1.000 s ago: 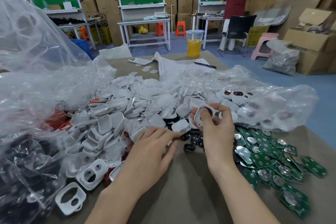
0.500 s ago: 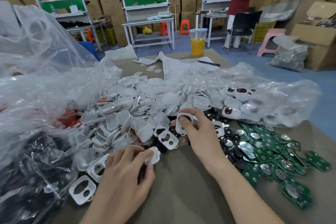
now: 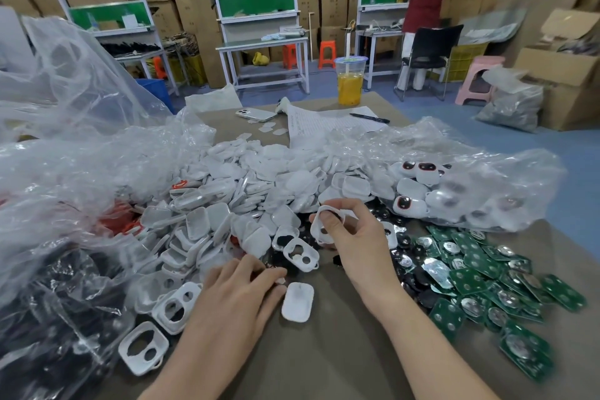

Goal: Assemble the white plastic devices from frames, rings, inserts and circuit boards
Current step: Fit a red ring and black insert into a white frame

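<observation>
While your table (image 3: pixel 324 364) lay under a wide heap of white shells (image 3: pixel 259 178), with green boards (image 3: pixel 487 279) spread on the right, your left hand (image 3: pixel 240 295) rested flat at the heap's near edge, fingers relaxed and holding nothing. Your right hand (image 3: pixel 354 237) pinched a white frame (image 3: pixel 319 229) between thumb and fingers, just above the black rings (image 3: pixel 427 297). A white cover (image 3: pixel 297 301) lay just beside your left fingertips.
</observation>
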Demonstrator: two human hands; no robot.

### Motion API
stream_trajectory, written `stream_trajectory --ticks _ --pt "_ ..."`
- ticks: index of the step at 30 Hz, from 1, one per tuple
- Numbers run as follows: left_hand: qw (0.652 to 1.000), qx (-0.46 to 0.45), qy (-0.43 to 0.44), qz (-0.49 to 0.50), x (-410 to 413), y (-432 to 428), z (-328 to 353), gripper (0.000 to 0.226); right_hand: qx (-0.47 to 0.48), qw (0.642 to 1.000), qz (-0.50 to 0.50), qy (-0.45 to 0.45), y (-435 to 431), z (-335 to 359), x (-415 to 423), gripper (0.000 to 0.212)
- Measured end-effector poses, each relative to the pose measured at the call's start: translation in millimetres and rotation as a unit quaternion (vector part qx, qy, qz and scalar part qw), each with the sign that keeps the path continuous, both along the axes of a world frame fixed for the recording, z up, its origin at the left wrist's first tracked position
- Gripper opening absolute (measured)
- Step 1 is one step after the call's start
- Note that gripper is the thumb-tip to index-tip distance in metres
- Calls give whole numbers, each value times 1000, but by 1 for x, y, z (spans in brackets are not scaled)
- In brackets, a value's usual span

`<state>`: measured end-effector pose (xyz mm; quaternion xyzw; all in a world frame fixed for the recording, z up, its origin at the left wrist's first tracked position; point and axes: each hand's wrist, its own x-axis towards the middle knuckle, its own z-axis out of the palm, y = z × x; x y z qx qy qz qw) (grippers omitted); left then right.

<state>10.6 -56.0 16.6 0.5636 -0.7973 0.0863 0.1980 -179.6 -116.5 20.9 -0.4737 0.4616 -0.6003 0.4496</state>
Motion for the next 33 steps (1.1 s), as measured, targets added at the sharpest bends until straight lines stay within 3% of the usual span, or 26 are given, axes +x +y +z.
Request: stream_trajectory --ticks 3,8,9,11,15,18,25,30,33 --pt "1000 -23 5 -17 -2 -6 0 36 14 1000 -25 -3 -3 -4 -3 11" --pt "997 -67 22 -23 -6 -8 1 8 24 999 -30 -38 -7 -6 -4 7" --pt "996 -65 48 -21 -7 -9 3 12 26 998 -26 -52 -8 -7 -4 8" --pt "982 -17 187 -2 -14 -14 15 20 31 996 -18 -84 -10 -7 -3 10" --pt "870 67 488 15 -40 -33 33 15 44 993 0 -110 -11 -8 -3 11" --pt "788 86 610 -6 -53 -40 33 11 47 991 18 -127 -11 -10 -3 14" --pt "726 154 670 -24 -46 -41 23 13 33 981 56 -184 -14 -5 -5 14" --pt "601 226 764 -68 -42 -42 26 24 27 975 95 -201 -10 -1 -4 19" --pt "550 251 792 -87 -41 -42 25 19 31 965 125 -227 -8 3 -5 15"
